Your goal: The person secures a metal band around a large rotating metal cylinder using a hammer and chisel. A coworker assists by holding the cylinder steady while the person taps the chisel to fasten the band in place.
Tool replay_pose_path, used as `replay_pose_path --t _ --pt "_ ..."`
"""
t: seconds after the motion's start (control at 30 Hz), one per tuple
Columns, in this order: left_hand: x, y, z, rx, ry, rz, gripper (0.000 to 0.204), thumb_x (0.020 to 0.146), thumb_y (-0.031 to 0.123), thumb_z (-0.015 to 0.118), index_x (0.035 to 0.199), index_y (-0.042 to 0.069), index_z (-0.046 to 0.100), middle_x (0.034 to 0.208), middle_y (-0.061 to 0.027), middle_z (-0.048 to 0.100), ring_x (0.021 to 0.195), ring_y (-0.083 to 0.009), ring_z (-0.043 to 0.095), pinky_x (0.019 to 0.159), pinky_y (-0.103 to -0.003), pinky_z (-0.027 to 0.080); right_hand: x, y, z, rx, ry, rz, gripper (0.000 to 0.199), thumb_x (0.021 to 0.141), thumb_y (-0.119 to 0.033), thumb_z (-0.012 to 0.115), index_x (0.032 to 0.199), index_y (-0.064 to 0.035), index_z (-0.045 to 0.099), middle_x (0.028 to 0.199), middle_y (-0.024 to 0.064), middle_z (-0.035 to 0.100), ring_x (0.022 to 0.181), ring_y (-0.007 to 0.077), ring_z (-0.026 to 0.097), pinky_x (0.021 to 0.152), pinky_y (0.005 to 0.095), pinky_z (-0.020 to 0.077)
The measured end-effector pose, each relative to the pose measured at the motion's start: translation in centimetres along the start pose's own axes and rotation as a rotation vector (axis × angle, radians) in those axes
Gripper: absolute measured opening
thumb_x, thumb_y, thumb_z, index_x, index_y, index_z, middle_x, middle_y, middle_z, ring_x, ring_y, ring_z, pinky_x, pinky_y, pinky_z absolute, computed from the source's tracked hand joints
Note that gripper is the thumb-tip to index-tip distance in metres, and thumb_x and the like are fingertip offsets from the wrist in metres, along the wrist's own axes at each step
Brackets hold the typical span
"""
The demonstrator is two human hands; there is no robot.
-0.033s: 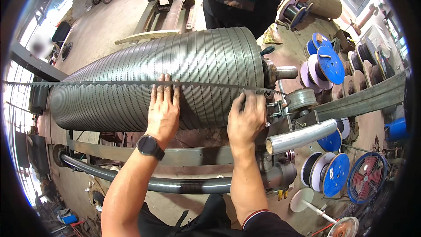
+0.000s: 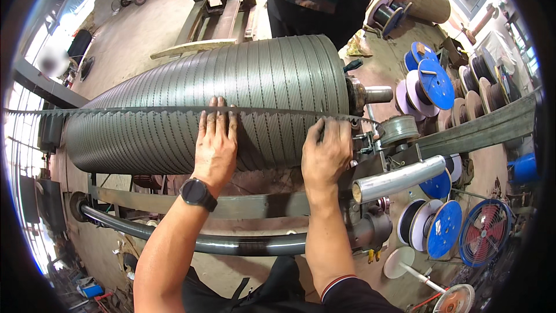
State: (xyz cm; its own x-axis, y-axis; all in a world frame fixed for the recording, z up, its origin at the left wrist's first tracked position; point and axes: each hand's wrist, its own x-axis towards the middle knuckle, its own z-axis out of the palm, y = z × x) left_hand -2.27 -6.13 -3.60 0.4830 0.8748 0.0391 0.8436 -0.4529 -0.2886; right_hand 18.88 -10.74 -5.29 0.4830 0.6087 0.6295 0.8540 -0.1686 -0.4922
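A large grey roller [image 2: 272,75], its surface wound in fine ridges, lies across in front of me. Along its length runs a long dark toothed strip [image 2: 168,109], like a saw blade, teeth facing my side. My left hand [image 2: 218,139], a black watch on its wrist, rests flat on the roller with fingers stretched out. The strip crosses over those fingers, and the fingertips show beyond it. Farther right, my right hand [image 2: 328,145] is closed, its curled fingers at the strip's lower edge near the roller's end; the grip itself is partly hidden.
Beside the right end sit a small pulley [image 2: 401,131] and a metal tube [image 2: 399,179]. A black curved bar [image 2: 249,244] runs between me and the roller. Another person [image 2: 313,0] stands beyond it. Blue-sided spools [image 2: 435,84] and a fan [image 2: 485,233] are on the right.
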Motion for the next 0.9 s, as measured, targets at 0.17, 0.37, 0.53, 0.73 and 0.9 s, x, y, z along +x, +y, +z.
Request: replay_pose_path --t 0.17,0.37,0.53,0.73,0.9 --pt "0.0 0.0 -0.1 0.006 0.027 0.021 0.07 0.094 0.006 0.054 0.16 -0.006 0.034 0.169 -0.0331 0.023 0.16 -0.0447 0.021 0.131 -0.054 0.016 -0.5 0.9 1.2 0.04 0.022 -0.01 0.01 0.086 -0.004 0.074 0.086 -0.0016 0.065 0.086 0.0143 0.059 0.07 0.0371 0.064 0.065 0.0485 0.0532" --pt "0.0 0.1 -0.4 -0.013 -0.017 0.036 0.076 0.092 0.007 0.056 0.161 -0.008 0.029 0.165 -0.0329 0.032 0.158 -0.0462 0.023 0.132 -0.054 0.014 -1.4 0.7 1.1 0.055 0.026 -0.018 0.015 0.085 -0.003 0.074 0.099 -0.0019 0.071 0.09 0.0136 0.062 0.071 0.0359 0.066 0.066 0.047 0.054" --pt "-0.2 -0.1 -0.1 -0.006 0.02 0.037 0.078 0.092 0.007 0.056 0.162 -0.008 0.025 0.164 -0.0329 0.033 0.159 -0.0461 0.02 0.132 -0.054 0.011 -1.7 0.6 0.8 0.03 -0.029 -0.013 0.015 0.087 -0.003 0.073 0.102 -0.0015 0.071 0.091 0.0143 0.063 0.075 0.0358 0.067 0.071 0.0472 0.054" --pt "-0.1 0.0 -0.2 0.012 -0.001 0.028 0.078 0.092 0.006 0.055 0.162 -0.009 0.025 0.167 -0.0329 0.027 0.16 -0.0453 0.019 0.132 -0.054 0.011 -3.7 0.8 -0.7 0.027 -0.131 0.036 0.014 0.087 -0.001 0.071 0.101 0.0008 0.07 0.093 0.0161 0.063 0.081 0.0382 0.066 0.077 0.0485 0.0528" --pt "-0.1 0.1 -0.4 0.046 -0.002 0.033 0.079 0.091 0.004 0.056 0.163 -0.008 0.025 0.168 -0.0331 0.024 0.16 -0.0449 0.018 0.132 -0.053 0.011 -6.2 1.5 -1.7 0.03 -0.155 0.049 0.014 0.086 0.001 0.069 0.1 0.0027 0.07 0.091 0.017 0.061 0.08 0.0393 0.064 0.078 0.0498 0.0518"
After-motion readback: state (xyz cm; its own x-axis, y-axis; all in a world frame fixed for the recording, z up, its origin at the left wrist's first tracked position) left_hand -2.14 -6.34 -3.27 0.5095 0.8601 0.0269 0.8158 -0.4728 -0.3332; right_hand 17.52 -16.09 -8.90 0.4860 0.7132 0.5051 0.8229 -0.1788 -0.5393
